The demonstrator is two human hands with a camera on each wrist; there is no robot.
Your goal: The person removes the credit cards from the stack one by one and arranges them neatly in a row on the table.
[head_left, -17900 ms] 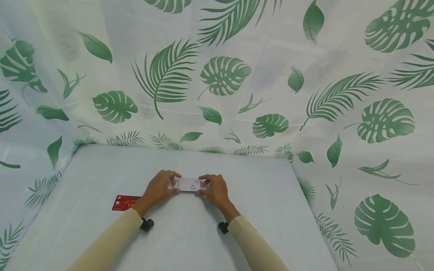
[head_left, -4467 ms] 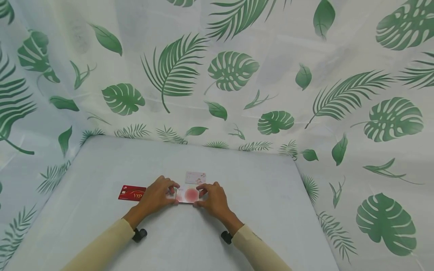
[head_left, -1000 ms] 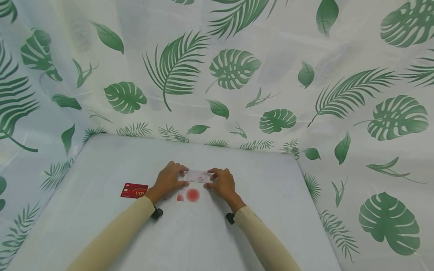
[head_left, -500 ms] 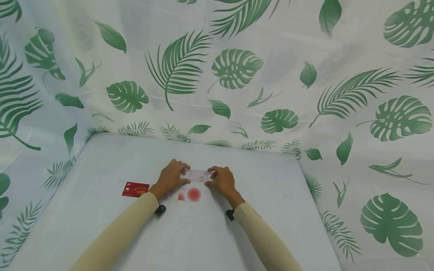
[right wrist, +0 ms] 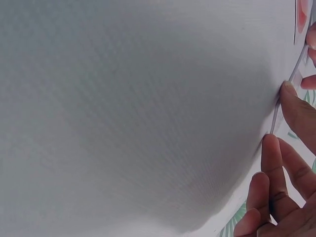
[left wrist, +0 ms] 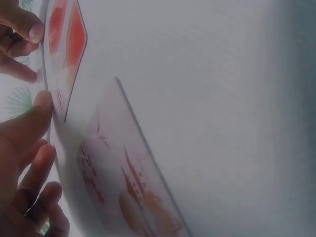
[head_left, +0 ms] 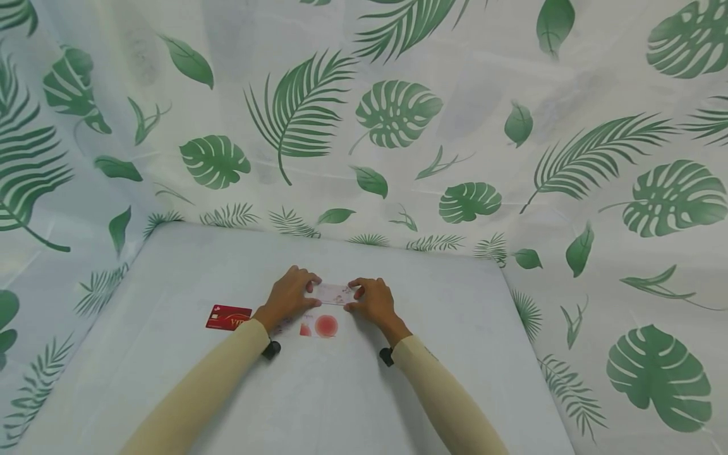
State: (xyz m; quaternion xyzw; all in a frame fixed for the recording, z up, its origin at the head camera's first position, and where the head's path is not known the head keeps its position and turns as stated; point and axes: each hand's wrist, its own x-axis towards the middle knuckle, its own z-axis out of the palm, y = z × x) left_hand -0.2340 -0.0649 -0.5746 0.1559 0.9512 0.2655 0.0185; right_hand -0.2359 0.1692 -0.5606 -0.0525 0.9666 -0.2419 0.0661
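Note:
In the head view, a pale pink card (head_left: 333,294) with small reddish print lies between my two hands. My left hand (head_left: 289,295) pinches its left end with thumb and fingers, and my right hand (head_left: 372,302) pinches its right end. Whether it is one card or a thin stack cannot be made out. Just in front of it, a white card with a red circle (head_left: 325,326) lies flat on the table. Another card with reddish figures (left wrist: 126,187) shows in the left wrist view; my left wrist mostly covers it in the head view.
A red VIP card (head_left: 227,317) lies to the left, its right end partly behind my left forearm. The white table (head_left: 318,404) meets leaf-printed sheeting (head_left: 392,114) at its back and sides. Each wrist carries a small black camera (head_left: 272,350).
Since 4.5 seconds ago, both hands have left the red-circle card, which now lies flat, and moved back to grip the pale pink card. Over the last second they have barely moved.

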